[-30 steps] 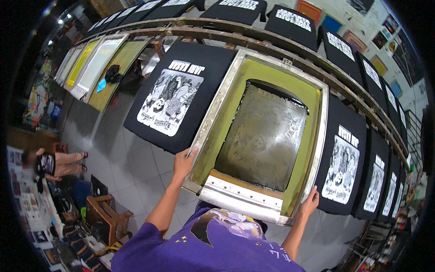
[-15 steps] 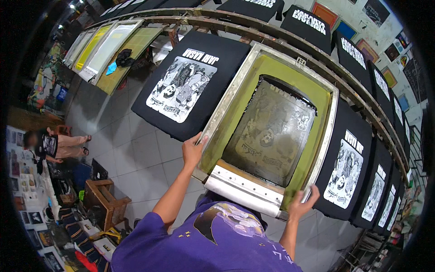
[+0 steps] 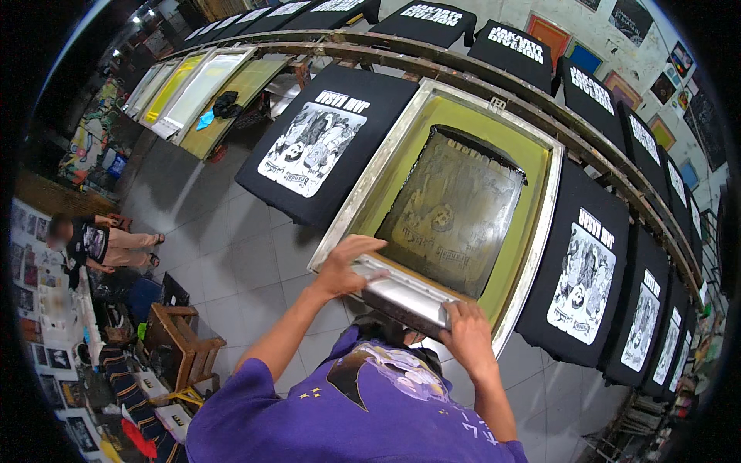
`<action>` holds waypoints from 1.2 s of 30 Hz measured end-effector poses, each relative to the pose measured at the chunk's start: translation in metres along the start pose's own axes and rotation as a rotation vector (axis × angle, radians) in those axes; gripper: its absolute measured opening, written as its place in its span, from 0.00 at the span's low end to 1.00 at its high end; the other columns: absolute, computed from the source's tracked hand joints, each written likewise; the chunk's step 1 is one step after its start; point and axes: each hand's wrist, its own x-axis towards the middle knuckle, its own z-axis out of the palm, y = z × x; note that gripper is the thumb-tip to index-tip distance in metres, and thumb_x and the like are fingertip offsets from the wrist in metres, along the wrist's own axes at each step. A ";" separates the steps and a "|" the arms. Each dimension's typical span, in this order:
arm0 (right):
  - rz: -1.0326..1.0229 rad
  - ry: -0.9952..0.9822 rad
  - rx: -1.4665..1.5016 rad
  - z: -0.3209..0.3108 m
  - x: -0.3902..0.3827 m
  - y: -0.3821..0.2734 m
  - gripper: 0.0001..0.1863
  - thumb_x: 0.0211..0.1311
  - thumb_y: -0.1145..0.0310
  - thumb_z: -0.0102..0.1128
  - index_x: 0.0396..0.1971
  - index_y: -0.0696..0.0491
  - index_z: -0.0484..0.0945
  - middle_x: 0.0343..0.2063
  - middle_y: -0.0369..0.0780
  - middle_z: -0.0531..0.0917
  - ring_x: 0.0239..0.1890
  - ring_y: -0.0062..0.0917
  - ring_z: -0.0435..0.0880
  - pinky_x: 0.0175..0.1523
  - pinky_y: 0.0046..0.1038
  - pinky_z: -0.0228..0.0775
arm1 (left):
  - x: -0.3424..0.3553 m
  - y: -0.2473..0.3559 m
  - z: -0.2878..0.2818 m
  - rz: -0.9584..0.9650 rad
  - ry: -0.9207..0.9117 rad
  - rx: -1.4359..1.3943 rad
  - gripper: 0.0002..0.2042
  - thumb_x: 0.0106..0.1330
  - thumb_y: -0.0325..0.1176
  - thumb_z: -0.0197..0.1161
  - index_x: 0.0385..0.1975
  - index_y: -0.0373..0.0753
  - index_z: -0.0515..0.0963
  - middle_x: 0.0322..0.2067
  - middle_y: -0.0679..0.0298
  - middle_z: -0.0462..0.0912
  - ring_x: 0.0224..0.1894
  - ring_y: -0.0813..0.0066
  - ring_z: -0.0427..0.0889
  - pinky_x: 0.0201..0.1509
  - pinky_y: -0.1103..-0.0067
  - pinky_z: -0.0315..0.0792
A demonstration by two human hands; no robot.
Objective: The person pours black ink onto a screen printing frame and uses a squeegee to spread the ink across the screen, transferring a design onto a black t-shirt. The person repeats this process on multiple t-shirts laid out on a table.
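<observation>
Hands are clamping the squeegee (image 3: 405, 292): left hand (image 3: 345, 266) and right hand (image 3: 465, 333) curled round its ends at the screen frame's (image 3: 540, 231) near edge. Printed shirts (image 3: 312, 147) are flanking it; this pull is looking barely begun.

The screen frame (image 3: 540, 193) is lying on the long table (image 3: 478, 81); a squeegee (image 3: 405, 293) is sitting along the frame's near edge; printed shirts (image 3: 324, 143) are lying left and right of it.
</observation>
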 end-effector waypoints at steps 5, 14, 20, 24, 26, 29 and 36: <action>0.015 0.131 -0.004 -0.004 0.012 0.006 0.27 0.40 0.74 0.74 0.46 0.55 0.79 0.41 0.44 0.80 0.49 0.41 0.78 0.57 0.40 0.69 | 0.011 0.010 -0.001 0.194 -0.413 0.342 0.31 0.46 0.33 0.77 0.55 0.42 0.79 0.48 0.61 0.82 0.54 0.58 0.78 0.57 0.67 0.74; 0.174 0.263 -0.181 0.019 0.010 0.009 0.18 0.45 0.80 0.62 0.41 0.55 0.81 0.36 0.43 0.82 0.44 0.40 0.82 0.57 0.41 0.69 | 0.016 -0.012 0.008 0.257 -0.472 0.421 0.24 0.44 0.30 0.75 0.44 0.43 0.78 0.39 0.62 0.77 0.48 0.60 0.78 0.51 0.67 0.75; 0.256 0.315 -0.109 0.020 0.012 0.006 0.20 0.42 0.84 0.61 0.40 0.55 0.83 0.35 0.44 0.84 0.44 0.39 0.82 0.57 0.42 0.69 | 0.023 -0.020 0.012 0.288 -0.508 0.417 0.22 0.45 0.32 0.75 0.43 0.43 0.77 0.39 0.62 0.77 0.45 0.60 0.79 0.48 0.66 0.77; 0.274 0.386 -0.178 0.035 0.009 0.003 0.20 0.42 0.84 0.60 0.39 0.54 0.84 0.40 0.43 0.85 0.46 0.37 0.83 0.56 0.40 0.69 | 0.016 -0.025 0.015 0.307 -0.474 0.420 0.21 0.44 0.30 0.72 0.42 0.41 0.78 0.38 0.62 0.77 0.44 0.60 0.79 0.45 0.66 0.77; 0.257 0.454 -0.197 0.040 0.009 0.002 0.19 0.43 0.83 0.60 0.39 0.54 0.84 0.41 0.42 0.86 0.46 0.36 0.83 0.56 0.39 0.69 | 0.014 -0.026 0.014 0.343 -0.463 0.410 0.22 0.44 0.29 0.71 0.43 0.41 0.79 0.37 0.62 0.77 0.43 0.60 0.79 0.44 0.66 0.77; 0.254 0.454 -0.170 0.035 0.010 0.002 0.20 0.41 0.83 0.61 0.39 0.53 0.84 0.41 0.39 0.87 0.45 0.34 0.84 0.57 0.40 0.68 | 0.020 -0.022 0.010 0.393 -0.438 0.385 0.22 0.43 0.28 0.70 0.43 0.41 0.82 0.36 0.61 0.78 0.40 0.60 0.79 0.42 0.66 0.77; 0.267 0.404 -0.134 -0.013 0.057 0.047 0.22 0.39 0.85 0.63 0.38 0.51 0.85 0.37 0.38 0.87 0.45 0.35 0.84 0.61 0.43 0.66 | 0.110 -0.028 0.007 0.384 -0.352 0.375 0.24 0.42 0.28 0.69 0.46 0.45 0.85 0.40 0.63 0.83 0.42 0.61 0.81 0.46 0.67 0.79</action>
